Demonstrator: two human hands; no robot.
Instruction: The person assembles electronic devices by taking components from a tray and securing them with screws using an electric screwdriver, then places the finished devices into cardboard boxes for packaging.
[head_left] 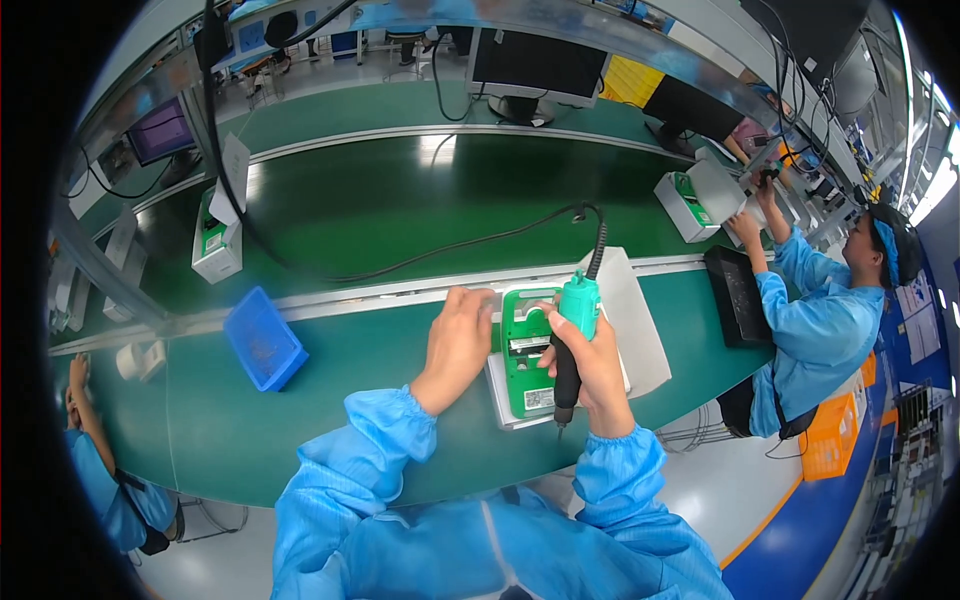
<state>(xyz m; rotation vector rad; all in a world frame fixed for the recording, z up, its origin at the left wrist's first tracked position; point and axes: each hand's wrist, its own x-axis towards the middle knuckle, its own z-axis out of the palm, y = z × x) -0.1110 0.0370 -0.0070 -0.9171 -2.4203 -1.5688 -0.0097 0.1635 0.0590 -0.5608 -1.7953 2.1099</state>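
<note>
A teal-and-black corded power screwdriver (567, 374), likely rigid, best held by its barrel, fills the curled right hand (597, 365); left hand (455, 345) half-open, seemingly empty, beside a flat green plastic device (525, 376) near the tabletop (225, 435) front edge.

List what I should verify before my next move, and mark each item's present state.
1. Corded screwdriver in the right hand: ok, gripped with its tip toward the body.
2. Tip over the green device: not ok, it shows past the device's lower right corner.
3. Left hand steadying the device: cannot tell, it is at the left edge but contact is unclear.
4. White flap out of the way: ok, folded open to the right.
5. Cord off the device: ok, it leads away beyond it.
6. Device seated flat in the white box: cannot tell.
</note>
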